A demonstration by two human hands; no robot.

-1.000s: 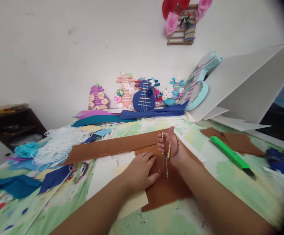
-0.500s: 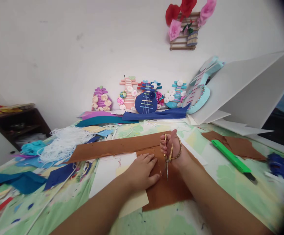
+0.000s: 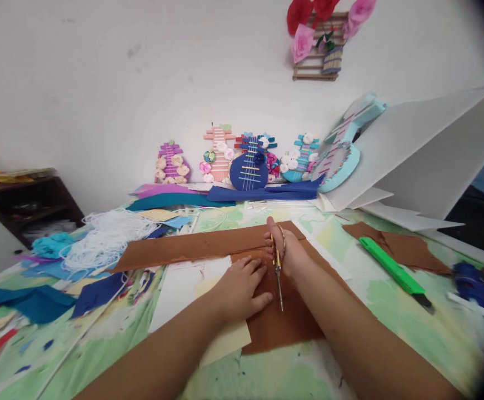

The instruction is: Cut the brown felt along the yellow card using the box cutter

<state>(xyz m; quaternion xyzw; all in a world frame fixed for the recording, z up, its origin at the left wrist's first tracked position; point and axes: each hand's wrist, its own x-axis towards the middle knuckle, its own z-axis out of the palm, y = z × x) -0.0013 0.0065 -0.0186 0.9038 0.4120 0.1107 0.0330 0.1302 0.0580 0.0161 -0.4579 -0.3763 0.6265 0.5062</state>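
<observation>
My left hand [image 3: 242,289] lies flat with its fingers spread, pressing on the left part of a brown sheet [image 3: 292,325] that looks like paper or thin cloth. My right hand [image 3: 285,253] is closed round the gold handles of a pair of scissors [image 3: 278,272]. Their blades point down toward me, over the brown sheet, and look closed together. A long brown strip [image 3: 187,249] stretches left behind my hands. White paper [image 3: 177,294] and a cream sheet [image 3: 227,344] lie partly under my left hand and forearm.
A green utility knife [image 3: 392,266] rests on the right beside a brown scrap [image 3: 395,247]. White cord [image 3: 108,236] is heaped at left near blue strips [image 3: 37,303]. Decorated lute-shaped crafts [image 3: 249,169] stand against the wall; large white boards [image 3: 408,144] lean at right.
My right hand has turned and shifted slightly left, and the scissors' handles have come together. My left hand stays on the brown sheet. The view has tilted a little.
</observation>
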